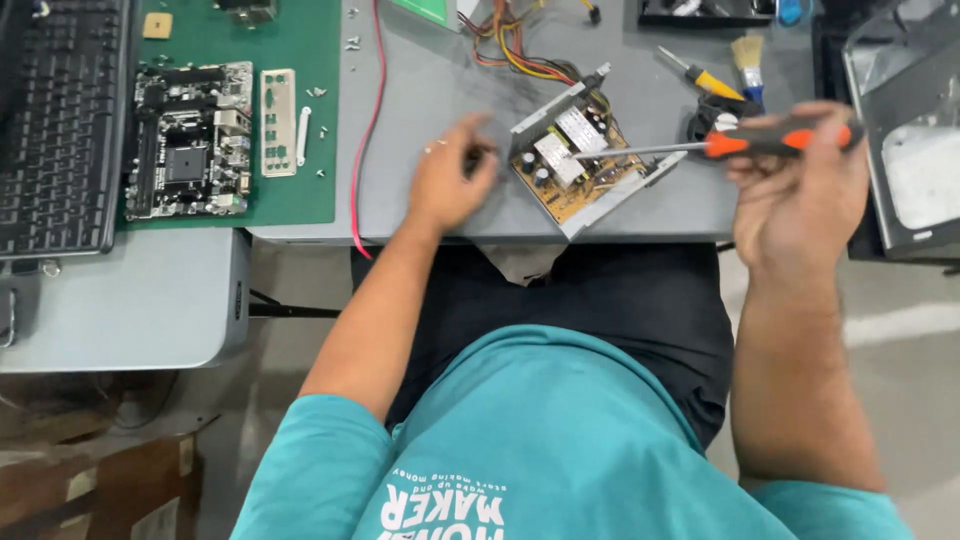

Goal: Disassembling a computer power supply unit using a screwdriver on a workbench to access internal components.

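Note:
An opened power supply unit [577,165], a metal tray with a brown circuit board, lies on the grey table [420,90]. My right hand [800,185] holds an orange and black screwdriver [770,140] above the table's right side, its shaft pointing left over the board. Just left of the unit, my left hand [450,180] rests on the table with fingers curled at the unit's edge. Whether it holds something small I cannot tell. Coloured wires [515,50] run from the unit toward the back.
A motherboard [190,140] and a metal port shield [277,122] lie on a green mat [300,50] at left, with loose screws [352,42] nearby. A black keyboard [60,120] sits far left. A brush [748,62], a yellow screwdriver [700,72] and a computer case [905,130] are at right.

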